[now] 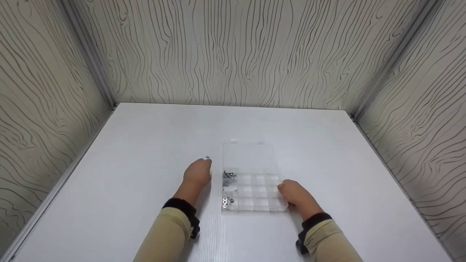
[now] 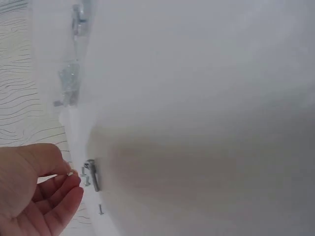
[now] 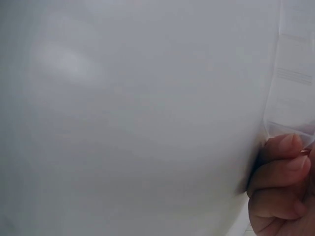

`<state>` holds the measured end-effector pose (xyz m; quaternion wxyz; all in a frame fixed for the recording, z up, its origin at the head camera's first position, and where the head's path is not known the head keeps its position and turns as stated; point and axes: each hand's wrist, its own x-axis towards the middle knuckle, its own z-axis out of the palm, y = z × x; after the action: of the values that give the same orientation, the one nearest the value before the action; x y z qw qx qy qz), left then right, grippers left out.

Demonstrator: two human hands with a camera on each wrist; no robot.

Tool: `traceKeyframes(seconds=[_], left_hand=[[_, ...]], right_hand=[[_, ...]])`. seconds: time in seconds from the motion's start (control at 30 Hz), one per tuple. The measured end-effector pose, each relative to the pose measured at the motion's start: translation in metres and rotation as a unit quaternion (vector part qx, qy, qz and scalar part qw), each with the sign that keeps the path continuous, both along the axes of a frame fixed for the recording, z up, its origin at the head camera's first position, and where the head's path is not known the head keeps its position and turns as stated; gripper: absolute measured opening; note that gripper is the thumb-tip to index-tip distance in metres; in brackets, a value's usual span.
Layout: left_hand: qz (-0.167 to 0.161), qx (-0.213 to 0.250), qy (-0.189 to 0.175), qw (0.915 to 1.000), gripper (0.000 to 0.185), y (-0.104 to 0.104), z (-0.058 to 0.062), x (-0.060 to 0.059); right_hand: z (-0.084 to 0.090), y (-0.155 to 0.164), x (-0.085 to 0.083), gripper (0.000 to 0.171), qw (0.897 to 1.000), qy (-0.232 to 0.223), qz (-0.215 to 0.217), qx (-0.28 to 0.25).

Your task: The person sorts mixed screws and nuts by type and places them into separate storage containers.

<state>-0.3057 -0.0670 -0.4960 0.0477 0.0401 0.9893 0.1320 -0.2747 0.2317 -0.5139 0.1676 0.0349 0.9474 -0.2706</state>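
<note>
Two arms in tan sleeves with black wrist straps reach forward over a white counter [image 1: 145,145]. The right hand [image 1: 296,194] rests against the near right edge of a clear plastic compartment box [image 1: 255,189], its fingers [image 3: 280,169] curled against the box's side wall. The box lies flat near the middle of the counter, divided into small square cells. A cluster of small silver nuts [image 1: 227,201] sits in the near left cell, and a cluster of small dark metal screws [image 1: 229,175] fills a left cell farther back. The other cells look empty, though the clear plastic makes this hard to judge. The box's clear lid [image 1: 247,156] lies open flat beyond the cells.

The left hand [image 1: 197,173] sits just left of the box, fingers loosely bent and holding nothing. Its fingertips [image 2: 74,184] are just beside a few small silver screws [image 2: 91,174] lying loose on the counter. Beyond, pale wood-grain wall panels [image 1: 233,51] enclose the counter on three sides.
</note>
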Motion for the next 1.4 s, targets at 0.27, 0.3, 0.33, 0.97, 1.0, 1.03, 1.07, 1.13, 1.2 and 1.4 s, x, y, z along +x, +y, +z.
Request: traceKeyframes(seconds=[0.27, 0.3, 0.33, 0.97, 1.0, 1.03, 1.07, 1.13, 1.2, 1.4], left_hand=[[-0.049, 0.027, 0.052, 0.9970, 0.018, 0.018, 0.011, 0.001], [-0.057, 0.031, 0.056, 0.9963, 0.017, 0.020, 0.011, 0.001], [-0.064, 0.032, 0.058, 0.9957, 0.016, 0.022, 0.011, 0.002], [-0.047, 0.023, 0.049, 0.9974, 0.016, 0.022, 0.010, 0.005], [-0.038, 0.021, 0.048, 0.9979, 0.016, 0.020, 0.010, 0.004], [-0.029, 0.017, 0.045, 0.9984, 0.016, 0.017, 0.010, 0.003], [-0.022, 0.016, 0.042, 0.9987, 0.016, 0.014, 0.011, 0.002], [-0.012, 0.010, 0.036, 0.9992, 0.017, 0.008, 0.010, 0.001], [-0.004, 0.004, 0.028, 0.9996, 0.019, 0.003, 0.009, 0.000], [-0.005, -0.013, 0.004, 0.9999, 0.012, -0.015, 0.004, 0.003]], right_hand=[[-0.002, 0.000, 0.000, 0.024, 1.000, 0.008, -0.007, -0.009], [-0.002, 0.000, 0.000, 0.024, 1.000, 0.010, -0.005, -0.008], [-0.002, 0.000, 0.000, 0.024, 1.000, 0.010, -0.003, -0.007], [-0.001, 0.000, 0.000, 0.030, 1.000, 0.008, 0.016, 0.005], [-0.001, 0.001, 0.000, 0.030, 1.000, 0.009, 0.016, 0.006], [-0.001, 0.001, 0.000, 0.030, 1.000, 0.012, 0.019, 0.007], [-0.001, 0.001, 0.000, 0.030, 1.000, 0.011, 0.017, 0.006], [0.000, 0.001, 0.000, 0.030, 1.000, 0.006, 0.011, 0.001], [0.000, 0.001, 0.000, 0.028, 1.000, 0.001, 0.006, -0.005], [-0.001, 0.001, -0.001, 0.027, 1.000, -0.001, 0.002, -0.011]])
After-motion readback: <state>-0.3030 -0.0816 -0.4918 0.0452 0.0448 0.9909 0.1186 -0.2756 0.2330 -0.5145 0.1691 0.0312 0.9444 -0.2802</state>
